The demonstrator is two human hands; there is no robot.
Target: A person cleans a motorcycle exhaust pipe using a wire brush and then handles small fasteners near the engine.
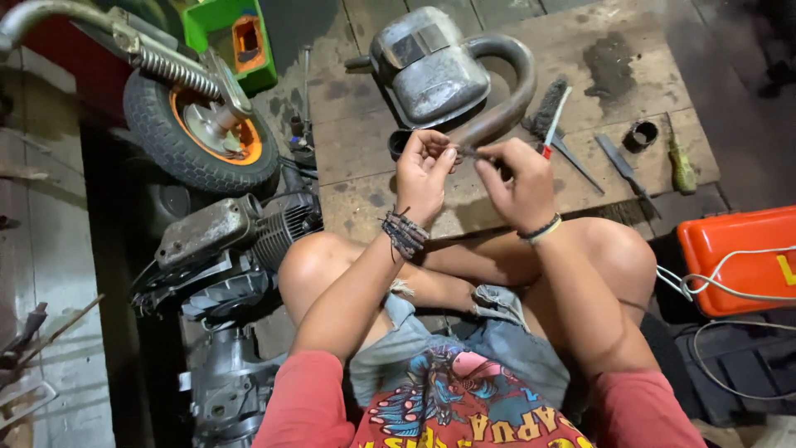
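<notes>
Platform: a worn wooden platform [531, 50] of oil-stained planks carries most of the things; the person sits at its near edge with bare knees drawn up.
Engine: a greasy engine [224, 241] with cooling fins lies off the platform's left edge, on the floor.
Wheel: a small wheel [195, 124] with a black tyre and orange hub stands beyond the engine, off the platform's far left corner.
Muffler: a dented grey metal muffler [431, 70] with a curved pipe lies near the platform's far edge, just beyond the hands.
Orange case: an orange case [738, 249] with a white cord across it sits off the platform's right edge.
Left hand: the left hand [423, 174], fingers curled, pinches one end of the small part over the platform's middle.
Right hand: the right hand [518, 178], fingers bent in, pinches the other end of the same part.
Tools: a wire brush [543, 112], a red-handled tool [554, 124], a flat file [622, 162] and a green-handled screwdriver [681, 166] lie toward the right edge.
Ring: a small dark ring [643, 133] rests between file and screwdriver.
Small part: a thin dark small part [471, 153] is held between both hands' fingertips; its kind is too small to tell.
</notes>
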